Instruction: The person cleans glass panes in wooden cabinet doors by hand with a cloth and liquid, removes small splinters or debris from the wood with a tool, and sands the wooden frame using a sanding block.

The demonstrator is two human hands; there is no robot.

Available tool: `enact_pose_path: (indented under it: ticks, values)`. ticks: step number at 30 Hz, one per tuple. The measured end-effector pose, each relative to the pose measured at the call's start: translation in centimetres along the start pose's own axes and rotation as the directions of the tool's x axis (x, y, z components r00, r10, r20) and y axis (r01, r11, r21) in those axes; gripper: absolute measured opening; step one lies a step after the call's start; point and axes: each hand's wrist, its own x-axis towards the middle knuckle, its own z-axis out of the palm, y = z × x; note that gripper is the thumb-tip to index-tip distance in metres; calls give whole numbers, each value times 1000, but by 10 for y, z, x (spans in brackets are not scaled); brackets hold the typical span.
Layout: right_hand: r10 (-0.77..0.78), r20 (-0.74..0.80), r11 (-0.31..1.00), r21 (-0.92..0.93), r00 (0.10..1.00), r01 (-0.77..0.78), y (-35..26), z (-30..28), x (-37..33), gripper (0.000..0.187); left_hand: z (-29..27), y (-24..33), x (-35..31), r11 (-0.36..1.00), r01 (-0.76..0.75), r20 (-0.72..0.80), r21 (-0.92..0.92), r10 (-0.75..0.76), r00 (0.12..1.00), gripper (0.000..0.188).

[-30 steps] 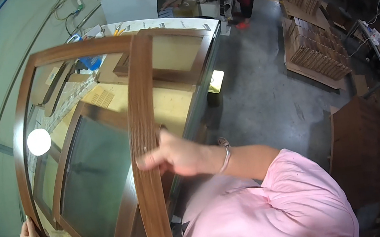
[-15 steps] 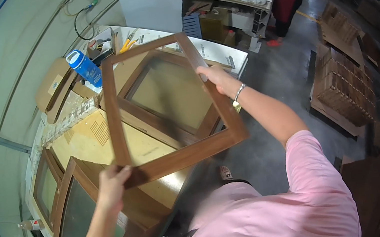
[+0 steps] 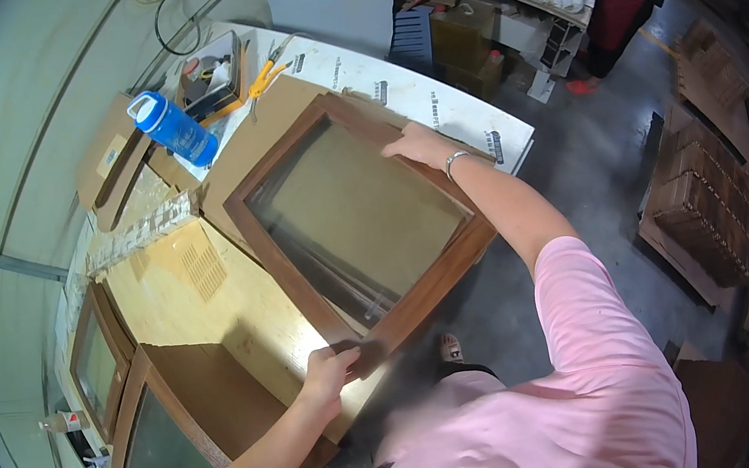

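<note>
My left hand (image 3: 328,380) is closed on the near left corner of a brown wooden frame (image 3: 430,292). My right hand (image 3: 420,147) grips the same frame by its right side. The frame lies over, or just above, another framed panel, and an olive-tinted pane (image 3: 359,202) shows through its opening. Whether the two touch, I cannot tell. Brown cardboard (image 3: 270,122) sticks out beyond the frame's far left edge. At the lower left, a wooden-framed panel with a dark pane (image 3: 169,458) leans with cardboard behind it, near a smaller framed panel (image 3: 98,351).
A blue bottle (image 3: 174,129) stands at the back left beside yellow-handled pliers (image 3: 265,80) and a tool tray (image 3: 212,77). The worktable's white edge (image 3: 463,108) runs along the right. A co-worker in a red apron (image 3: 619,0) stands at a farther table. Stacked brown pieces (image 3: 701,211) sit on the floor.
My hands have lowered the frame and turned it, so it now lines up with the panel beneath. My left hand has moved right and nearer to me. The view has shifted slightly.
</note>
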Motion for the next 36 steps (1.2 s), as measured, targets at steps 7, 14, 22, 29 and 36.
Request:
enact_pose_path:
  ticks: [7,14,22,29,36]
  values:
    - [-299,-107,811,-552,948,193,-12,1,10,55,29,-3,27,997,34,44,68,-37,998,18]
    - [-98,46,906,-408,994,109,4,-9,15,56,20,-11,41,957,-64,93,283,39,995,25]
    - [-119,-98,916,-394,988,71,10,-1,18,54,40,-2,50,991,-57,75,121,48,996,24]
    - [35,-56,938,-343,998,-52,15,-21,5,73,50,-28,55,997,-76,41,7,76,996,16]
    - [83,-97,910,-398,992,-115,14,-20,-10,63,64,-38,67,997,52,45,-60,-49,998,25]
